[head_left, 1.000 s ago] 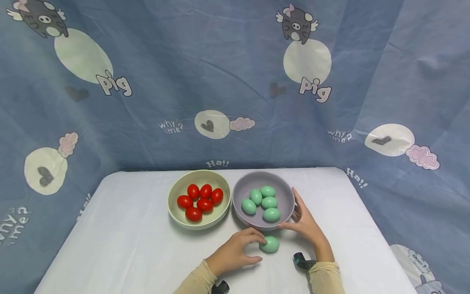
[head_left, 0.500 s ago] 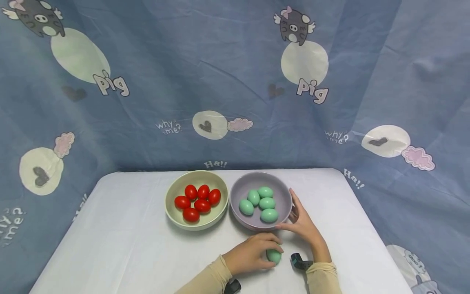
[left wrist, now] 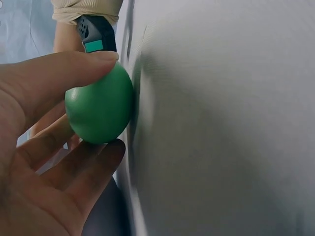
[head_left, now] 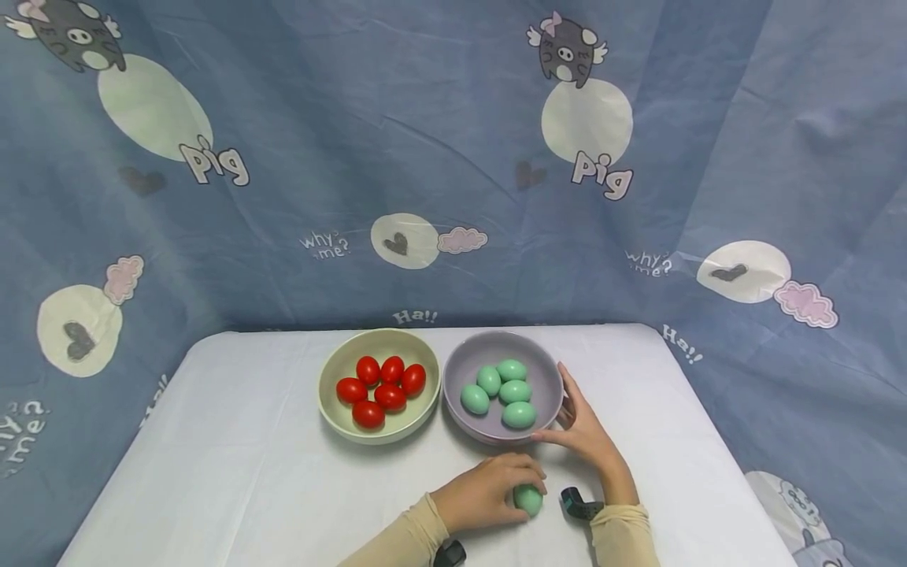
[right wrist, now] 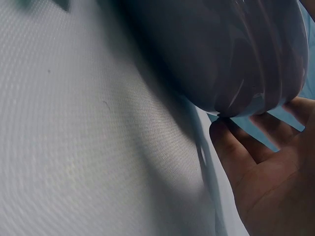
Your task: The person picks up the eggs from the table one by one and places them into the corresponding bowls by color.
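A green egg (left wrist: 100, 105) is pinched by my left hand (head_left: 484, 492), thumb on one side and fingertips on the other. It sits close over the white cloth, just in front of the purple bowl (head_left: 464, 346). Several more green eggs (head_left: 520, 415) lie inside that bowl. My right hand (head_left: 588, 433) rests against the bowl's right side, its thumb near the front rim and its fingers spread along the wall. In the right wrist view, fingertips (right wrist: 224, 129) touch the underside of the bowl's outer wall (right wrist: 231, 59).
Left of the purple bowl stands a pale green bowl (head_left: 329, 378) with several glossy red egg-shaped pieces (head_left: 390, 398) in it. Both stand at the back of the table (head_left: 234, 441). Behind hangs a blue printed curtain (head_left: 453, 173). A dark wrist device (head_left: 579, 504) sits by the right sleeve.
My left hand has moved right and closed on the green egg, which has shifted slightly right and nearer the front. The right hand keeps its place at the bowl.
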Available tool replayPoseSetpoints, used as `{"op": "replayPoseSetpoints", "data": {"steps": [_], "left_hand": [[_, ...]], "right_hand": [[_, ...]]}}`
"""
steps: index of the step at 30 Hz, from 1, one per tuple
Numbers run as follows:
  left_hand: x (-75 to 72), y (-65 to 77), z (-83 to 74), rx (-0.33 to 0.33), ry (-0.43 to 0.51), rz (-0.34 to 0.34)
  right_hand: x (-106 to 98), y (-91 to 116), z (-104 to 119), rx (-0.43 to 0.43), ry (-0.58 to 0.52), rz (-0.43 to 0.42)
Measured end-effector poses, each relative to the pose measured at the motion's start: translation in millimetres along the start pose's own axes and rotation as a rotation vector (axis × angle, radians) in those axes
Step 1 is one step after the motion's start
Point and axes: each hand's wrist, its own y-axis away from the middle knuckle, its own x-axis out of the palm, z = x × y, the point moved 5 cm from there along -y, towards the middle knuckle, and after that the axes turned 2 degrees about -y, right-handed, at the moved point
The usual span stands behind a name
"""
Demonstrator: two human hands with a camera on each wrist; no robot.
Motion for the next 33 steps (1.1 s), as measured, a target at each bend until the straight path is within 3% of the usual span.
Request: {"op": "replayPoseSetpoints", "data": {"steps": [7,16,26,33], "left_hand": [[-7.3,4.7,-0.2,-0.014,-0.008,0.025],[-25.5,9.9,-2.1,0.001,-0.011,-0.012],[-60.8,13.1,-10.6,0.045,0.096,-0.057],[-92.6,11.7,-3.7,0.078,0.198,-0.147]], "right_hand": [[0.6,0.2,0.4,0.007,-0.007,0.0],[0.3,0.5,-1.0,0.002,0.002,-0.002],[-0.2,0.9,-0.5,-0.008,-0.011,0.001],[0.9,0.0,-0.7,-0.003,-0.03,0.006]]}}
